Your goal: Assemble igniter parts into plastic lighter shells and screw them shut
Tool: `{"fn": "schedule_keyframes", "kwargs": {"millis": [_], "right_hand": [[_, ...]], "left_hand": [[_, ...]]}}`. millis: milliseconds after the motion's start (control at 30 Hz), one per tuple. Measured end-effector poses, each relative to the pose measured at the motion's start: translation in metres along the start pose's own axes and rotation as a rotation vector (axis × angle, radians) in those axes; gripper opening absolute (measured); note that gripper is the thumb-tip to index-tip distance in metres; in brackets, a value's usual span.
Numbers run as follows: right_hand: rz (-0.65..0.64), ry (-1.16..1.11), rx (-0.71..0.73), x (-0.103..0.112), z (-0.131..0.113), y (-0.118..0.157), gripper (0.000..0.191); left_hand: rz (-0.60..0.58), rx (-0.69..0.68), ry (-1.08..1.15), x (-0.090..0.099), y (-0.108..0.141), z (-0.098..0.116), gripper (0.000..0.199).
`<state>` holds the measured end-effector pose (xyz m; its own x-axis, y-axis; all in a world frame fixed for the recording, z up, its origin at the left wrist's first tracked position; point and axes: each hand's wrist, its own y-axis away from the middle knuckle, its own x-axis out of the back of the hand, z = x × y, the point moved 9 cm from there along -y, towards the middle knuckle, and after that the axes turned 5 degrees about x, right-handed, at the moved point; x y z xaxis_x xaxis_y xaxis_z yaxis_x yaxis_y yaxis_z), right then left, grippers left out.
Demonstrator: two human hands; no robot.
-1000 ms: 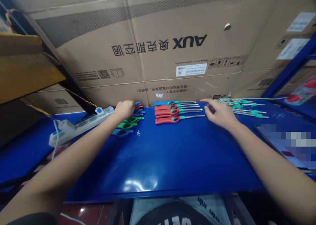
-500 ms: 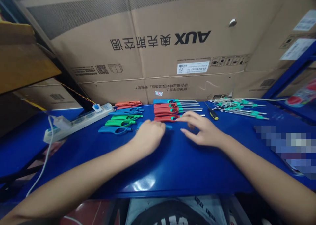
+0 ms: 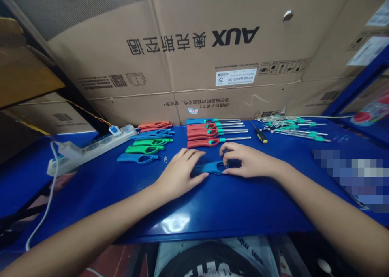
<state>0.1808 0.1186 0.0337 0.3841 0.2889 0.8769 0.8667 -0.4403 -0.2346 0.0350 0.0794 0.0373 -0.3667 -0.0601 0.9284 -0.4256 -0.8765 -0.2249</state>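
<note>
A blue lighter casing (image 3: 214,167) lies across the middle of the blue table, between my two hands. My left hand (image 3: 180,172) grips its left end, fingers on the far side and thumb on the near side. My right hand (image 3: 247,160) has curled fingers and thumb closed on the casing's right end, by its trigger opening. Beyond them lie several lighters with metal rods, red ones (image 3: 203,142) and a blue one (image 3: 199,121). Left of these is a row of loose casings: orange (image 3: 153,127), blue (image 3: 136,158) and green (image 3: 144,149).
A screwdriver (image 3: 261,136) and a pile of metal rods with teal parts (image 3: 313,136) lie at the back right. A white power strip (image 3: 94,148) stands at left. Cardboard (image 3: 188,62) walls the back. Small springs (image 3: 165,159) lie beside the casings.
My right hand has moved in from apart and closed on the blue casing's right end. The casing now shows between both hands, and my left hand's fingers have loosened from a fist.
</note>
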Motion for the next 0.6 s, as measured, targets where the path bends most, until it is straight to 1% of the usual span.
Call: {"fn": "schedule_keyframes", "kwargs": {"millis": [100,167,300,433,600], "right_hand": [[-0.031,0.021,-0.003,-0.003,-0.001,0.000,0.012],[-0.053,0.033,-0.009,-0.005,-0.002,-0.001,0.011],[-0.055,0.017,-0.041,-0.006,0.004,-0.001,0.013],[-0.029,-0.060,-0.079,-0.003,0.012,0.000,0.016],[-0.052,-0.160,-0.155,-0.004,0.019,0.002,0.022]], "left_hand": [[-0.055,0.094,0.072,-0.007,0.002,-0.022,0.059],[-0.089,0.116,0.137,-0.012,0.003,-0.029,0.058],[-0.082,0.094,0.195,-0.015,0.002,-0.030,0.056],[-0.066,0.102,0.242,-0.019,0.002,-0.031,0.052],[-0.042,0.077,0.264,-0.019,0.001,-0.029,0.052]]}}
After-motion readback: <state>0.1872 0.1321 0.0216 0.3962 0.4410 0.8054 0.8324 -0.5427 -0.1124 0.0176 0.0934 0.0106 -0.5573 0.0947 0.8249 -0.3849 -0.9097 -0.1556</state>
